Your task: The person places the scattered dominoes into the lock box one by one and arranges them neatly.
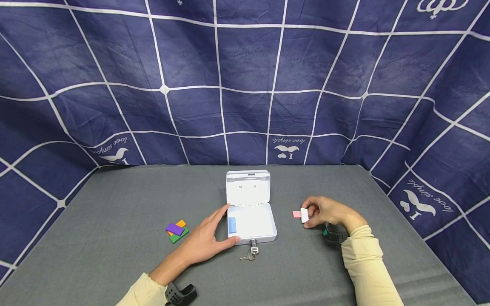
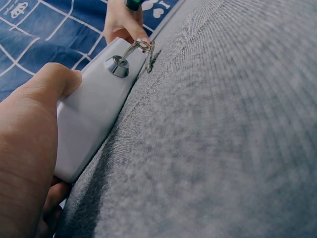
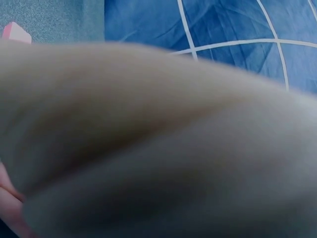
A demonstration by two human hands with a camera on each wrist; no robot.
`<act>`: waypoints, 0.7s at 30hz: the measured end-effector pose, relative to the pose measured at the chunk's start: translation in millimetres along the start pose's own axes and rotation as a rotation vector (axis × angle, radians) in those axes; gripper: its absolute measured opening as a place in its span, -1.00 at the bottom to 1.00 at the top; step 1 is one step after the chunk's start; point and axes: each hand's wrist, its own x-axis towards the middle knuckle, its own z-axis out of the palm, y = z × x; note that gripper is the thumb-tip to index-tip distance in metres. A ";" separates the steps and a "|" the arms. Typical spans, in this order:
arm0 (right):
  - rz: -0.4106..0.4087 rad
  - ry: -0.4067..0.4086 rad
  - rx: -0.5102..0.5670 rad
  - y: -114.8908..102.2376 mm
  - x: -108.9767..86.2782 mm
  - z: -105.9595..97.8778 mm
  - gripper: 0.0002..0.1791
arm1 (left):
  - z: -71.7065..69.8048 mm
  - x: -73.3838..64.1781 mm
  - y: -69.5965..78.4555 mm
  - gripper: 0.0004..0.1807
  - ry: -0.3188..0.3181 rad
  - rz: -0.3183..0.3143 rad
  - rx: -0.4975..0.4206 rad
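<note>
A small white cash box (image 1: 252, 223) lies with its lid (image 1: 248, 187) raised, and a blue block (image 1: 232, 225) sits inside along the left wall. My left hand (image 1: 206, 236) holds the box by its left side, thumb at the front wall and index finger by the hinge corner. In the left wrist view that thumb (image 2: 64, 82) presses near the lock (image 2: 117, 66), which has a key in it. To the right of the box, my right hand (image 1: 325, 211) pinches a white block (image 1: 304, 215) between thumb and fingers. A pink block (image 1: 296, 214) lies right beside it, partly overlapped.
Left of my left hand, purple (image 1: 175, 229), green (image 1: 179, 236) and orange blocks (image 1: 181, 222) lie in a loose pile. Keys (image 1: 249, 256) hang from the lock onto the grey tabletop (image 1: 126, 212). A blue gridded curtain (image 1: 245, 110) closes off the back and sides.
</note>
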 end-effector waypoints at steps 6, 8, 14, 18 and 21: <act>-0.028 0.022 -0.088 0.3 5.5 2.6 -0.54 | -1.0 -0.2 0.6 0.07 -0.003 0.007 -0.011; -0.041 0.029 -0.111 0.4 7.2 3.6 -0.54 | -1.2 -0.4 0.7 0.07 -0.003 0.007 -0.013; -0.046 0.058 -0.138 0.5 10.3 5.6 -0.54 | -1.0 0.3 0.2 0.07 -0.003 0.007 -0.009; -0.043 0.092 -0.157 1.9 12.1 7.3 -0.55 | -1.0 0.6 -0.1 0.07 -0.004 0.007 -0.009; -0.050 0.112 -0.179 2.2 12.9 8.0 -0.56 | -1.1 0.8 0.1 0.07 -0.005 0.007 -0.014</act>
